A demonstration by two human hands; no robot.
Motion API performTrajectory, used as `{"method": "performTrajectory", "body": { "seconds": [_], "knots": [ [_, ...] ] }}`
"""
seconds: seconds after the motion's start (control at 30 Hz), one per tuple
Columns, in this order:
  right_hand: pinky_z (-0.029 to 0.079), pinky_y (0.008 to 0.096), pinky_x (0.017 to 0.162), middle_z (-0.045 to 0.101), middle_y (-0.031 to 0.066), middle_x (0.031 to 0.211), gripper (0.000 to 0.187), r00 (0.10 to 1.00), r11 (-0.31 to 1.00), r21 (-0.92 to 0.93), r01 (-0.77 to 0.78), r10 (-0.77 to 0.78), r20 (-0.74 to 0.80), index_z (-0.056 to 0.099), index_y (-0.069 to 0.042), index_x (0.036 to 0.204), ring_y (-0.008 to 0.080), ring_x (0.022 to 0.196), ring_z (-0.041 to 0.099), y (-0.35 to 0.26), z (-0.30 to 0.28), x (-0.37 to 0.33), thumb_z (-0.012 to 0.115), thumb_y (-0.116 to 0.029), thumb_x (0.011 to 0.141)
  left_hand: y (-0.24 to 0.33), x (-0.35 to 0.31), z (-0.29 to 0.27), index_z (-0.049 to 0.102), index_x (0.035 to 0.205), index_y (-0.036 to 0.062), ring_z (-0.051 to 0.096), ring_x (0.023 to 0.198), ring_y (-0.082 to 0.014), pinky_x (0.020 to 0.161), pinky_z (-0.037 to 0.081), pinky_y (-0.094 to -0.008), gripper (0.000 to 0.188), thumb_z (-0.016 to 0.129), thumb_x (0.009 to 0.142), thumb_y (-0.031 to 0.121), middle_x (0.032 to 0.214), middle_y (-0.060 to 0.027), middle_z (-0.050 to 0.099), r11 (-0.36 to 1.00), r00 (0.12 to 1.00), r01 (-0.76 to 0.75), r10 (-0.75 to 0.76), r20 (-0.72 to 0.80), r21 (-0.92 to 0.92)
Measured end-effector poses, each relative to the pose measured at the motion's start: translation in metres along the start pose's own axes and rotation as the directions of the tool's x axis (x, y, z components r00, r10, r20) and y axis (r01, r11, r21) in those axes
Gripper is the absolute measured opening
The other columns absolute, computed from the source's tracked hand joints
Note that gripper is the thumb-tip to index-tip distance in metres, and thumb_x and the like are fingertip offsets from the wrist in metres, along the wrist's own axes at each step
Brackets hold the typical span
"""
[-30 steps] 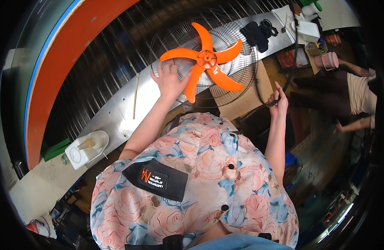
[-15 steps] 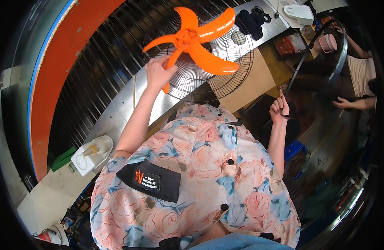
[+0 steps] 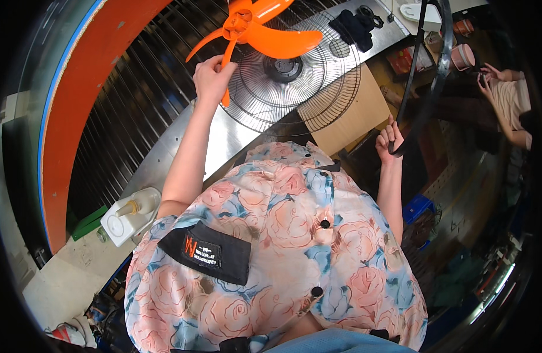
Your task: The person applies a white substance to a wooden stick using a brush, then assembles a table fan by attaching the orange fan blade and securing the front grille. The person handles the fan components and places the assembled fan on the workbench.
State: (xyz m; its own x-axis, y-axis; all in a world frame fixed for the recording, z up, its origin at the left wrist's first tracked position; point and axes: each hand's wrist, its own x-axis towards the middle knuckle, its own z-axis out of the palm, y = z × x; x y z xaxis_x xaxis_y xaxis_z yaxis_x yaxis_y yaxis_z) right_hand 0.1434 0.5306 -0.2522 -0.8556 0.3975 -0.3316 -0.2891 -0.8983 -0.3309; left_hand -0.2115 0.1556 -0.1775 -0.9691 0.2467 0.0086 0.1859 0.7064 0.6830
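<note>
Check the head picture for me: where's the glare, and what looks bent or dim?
Head view: glare whitens the metal bench beside the left forearm; head view: a highlight runs along the black hoop; head view: the orange band at left looks curved, probably by the lens; head view: the right-hand floor is dim.

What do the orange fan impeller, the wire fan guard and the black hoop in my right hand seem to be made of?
Orange fan impeller: likely moulded plastic, glossy, going by its even colour and sheen. Wire fan guard: probably dark-coated metal, given its thin, shiny spokes. Black hoop: smooth with a bright highlight, but plastic or coated metal, I can't tell.
</note>
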Motion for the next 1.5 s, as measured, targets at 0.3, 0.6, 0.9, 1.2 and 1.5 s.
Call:
{"method": "performTrajectory", "body": {
  "seconds": [0.3,0.6,0.9,1.2,1.5],
  "knots": [
    [0.028,0.0265,0.042,0.036,-0.0016,0.058,0.03,0.999,0.999,0.035,-0.029,0.028,0.018,0.056,-0.003,0.127,0.0105,0.046,0.03,0.016,-0.005,-0.008,0.042,-0.022,0.11,-0.003,-0.032,0.048,0.075,0.108,0.0052,0.058,0.105,-0.0296,0.097,0.039,-0.0421,0.052,0.069,0.075,0.045,0.101,-0.0119,0.071,0.907,0.967,-0.246,0.254,0.021,0.341],
    [0.029,0.0286,0.05,0.036,-0.0029,0.06,0.033,0.942,0.987,-0.153,-0.045,-0.009,-0.335,0.057,-0.009,0.127,0.0122,0.052,0.031,0.021,0.002,0.032,0.045,-0.034,0.108,-0.026,-0.039,0.057,0.064,0.125,0.0067,0.053,0.12,-0.0314,0.105,0.035,-0.0486,0.06,0.079,0.078,0.04,0.12,-0.0136,0.065,0.811,0.826,-0.315,0.491,-0.279,0.493],
    [0.026,0.0265,0.046,0.034,-0.0031,0.059,0.03,0.972,0.989,0.138,-0.061,0.09,-0.218,0.06,-0.003,0.128,0.0103,0.049,0.027,0.024,-0.038,0.037,0.049,-0.021,0.106,-0.053,0.001,0.012,0.057,0.1,0.0066,0.072,0.089,-0.0355,0.081,0.055,-0.0459,0.027,0.071,0.085,0.024,0.086,-0.0154,0.073,0.889,0.982,0.185,-0.187,-0.037,0.418],
    [0.025,0.0266,0.044,0.035,-0.0039,0.059,0.029,0.964,0.985,0.162,-0.052,0.091,-0.249,0.062,-0.003,0.123,0.01,0.048,0.028,0.053,-0.053,0.026,0.047,-0.023,0.107,-0.062,0.018,-0.047,0.054,0.08,0.0027,0.075,0.069,-0.022,0.049,0.056,-0.0276,0.014,0.062,0.088,0.01,0.083,-0.018,0.074,0.848,0.805,0.488,-0.346,0.482,-0.205],
    [0.027,0.0243,0.044,0.035,-0.0074,0.054,0.027,0.935,0.993,-0.076,-0.087,0.055,-0.351,0.063,-0.013,0.12,0.0073,0.045,0.032,0.08,-0.037,0.031,0.055,-0.034,0.104,-0.113,-0.051,-0.102,0.047,0.088,0.0056,0.075,0.091,-0.0332,0.074,0.064,-0.0365,0.01,0.056,0.09,0.002,0.11,-0.0296,0.07,0.566,0.862,0.501,-0.255,0.439,-0.655]
  ]
}}
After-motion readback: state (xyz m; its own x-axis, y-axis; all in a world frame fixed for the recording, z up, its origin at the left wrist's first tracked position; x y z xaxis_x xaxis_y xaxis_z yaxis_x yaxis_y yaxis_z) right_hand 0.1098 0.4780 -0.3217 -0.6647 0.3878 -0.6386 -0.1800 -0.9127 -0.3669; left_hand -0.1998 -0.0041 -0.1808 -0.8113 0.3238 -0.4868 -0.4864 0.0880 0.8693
